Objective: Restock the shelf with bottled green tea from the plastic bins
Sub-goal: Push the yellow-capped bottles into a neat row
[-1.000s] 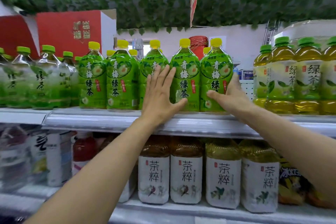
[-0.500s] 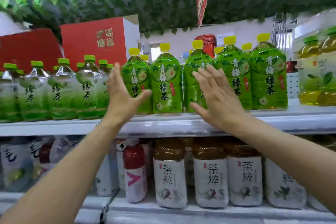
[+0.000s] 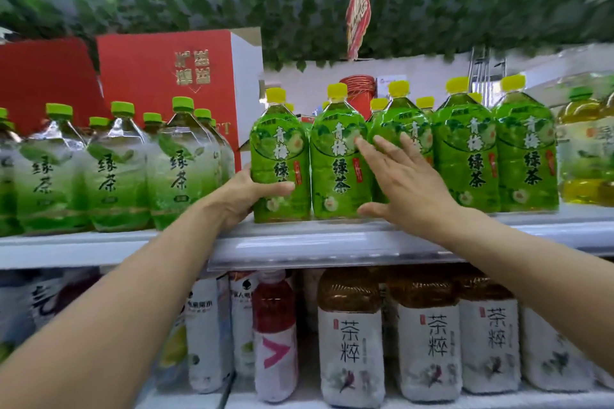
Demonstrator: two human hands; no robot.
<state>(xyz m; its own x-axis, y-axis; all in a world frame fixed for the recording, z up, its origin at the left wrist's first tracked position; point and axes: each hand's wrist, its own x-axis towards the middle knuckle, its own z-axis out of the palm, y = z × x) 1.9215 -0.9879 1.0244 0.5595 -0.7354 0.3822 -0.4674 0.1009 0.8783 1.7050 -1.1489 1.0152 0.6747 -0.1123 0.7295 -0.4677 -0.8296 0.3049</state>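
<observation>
Several bright green tea bottles with yellow caps stand in a row on the upper shelf. My left hand grips the lower part of the leftmost green bottle, thumb across its front. My right hand is spread flat with straight fingers in front of the second bottle and third bottle, its thumb low near the second bottle's base. Further right two more green bottles stand untouched. No plastic bin is in view.
Paler green tea bottles with green caps fill the shelf's left side. Red boxes stand behind them. Yellow tea bottles are at the far right. White-labelled brown tea bottles line the lower shelf. Leaf garland hangs overhead.
The view has swung left. My left hand went from an open palm to gripping the leftmost green bottle. My right hand slid left along the row, still flat.
</observation>
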